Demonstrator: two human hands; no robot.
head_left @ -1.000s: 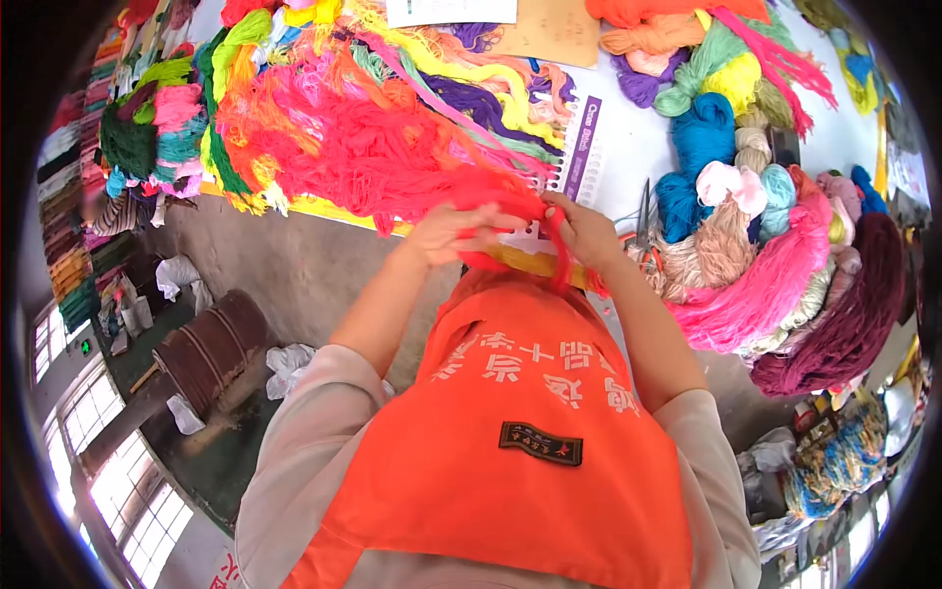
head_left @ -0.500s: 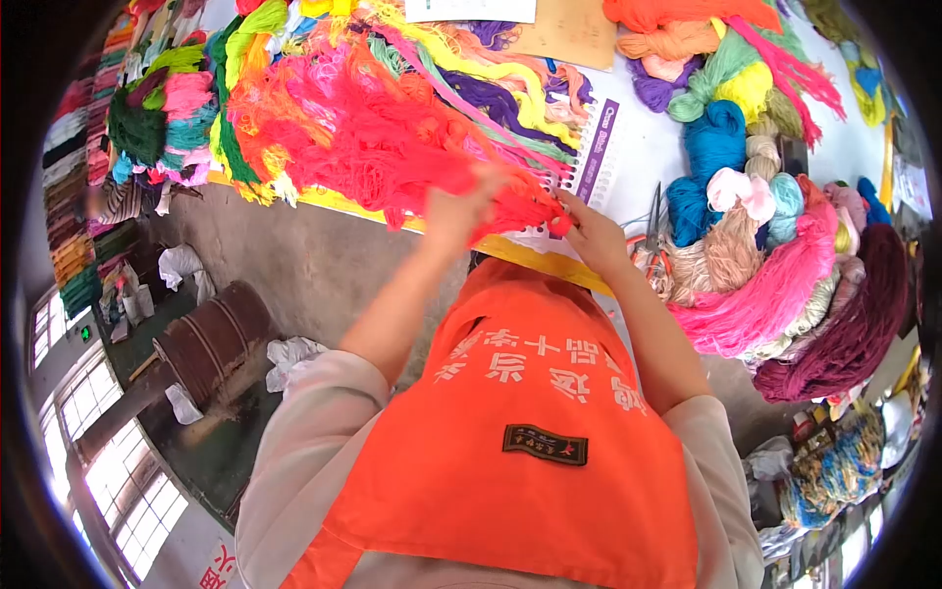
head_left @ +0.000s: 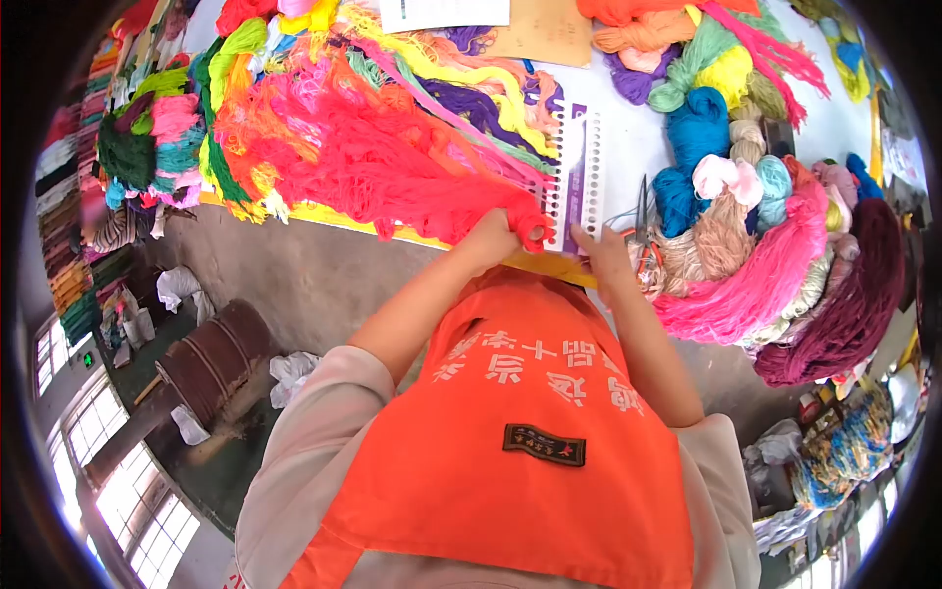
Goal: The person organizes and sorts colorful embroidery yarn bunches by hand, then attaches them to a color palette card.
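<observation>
My left hand (head_left: pixel 491 241) is closed around the near end of a long red thread skein (head_left: pixel 412 196), whose looped end pokes out beside the fingers. The rest of the skein spreads leftward over the table. My right hand (head_left: pixel 605 255) is at the table's front edge, its fingers pinched at the lower end of a white card strip (head_left: pixel 594 147) with punched holes. Beneath that strip lies a purple and white thread card (head_left: pixel 563 196), also with holes along its side. Scissors (head_left: pixel 643 221) with orange handles rest just right of my right hand.
Pink, orange, yellow and purple threads (head_left: pixel 500 98) cover the table's left and middle. Blue yarn (head_left: pixel 699 128), pink skeins (head_left: pixel 746 294) and a maroon skein (head_left: pixel 854 304) lie on the right. Papers (head_left: pixel 446 12) lie at the back. A brown drum (head_left: pixel 218 353) stands lower left.
My left hand has moved down and right to the end of the red skein. My right hand has let go of the red thread and now pinches a white holed strip over the card.
</observation>
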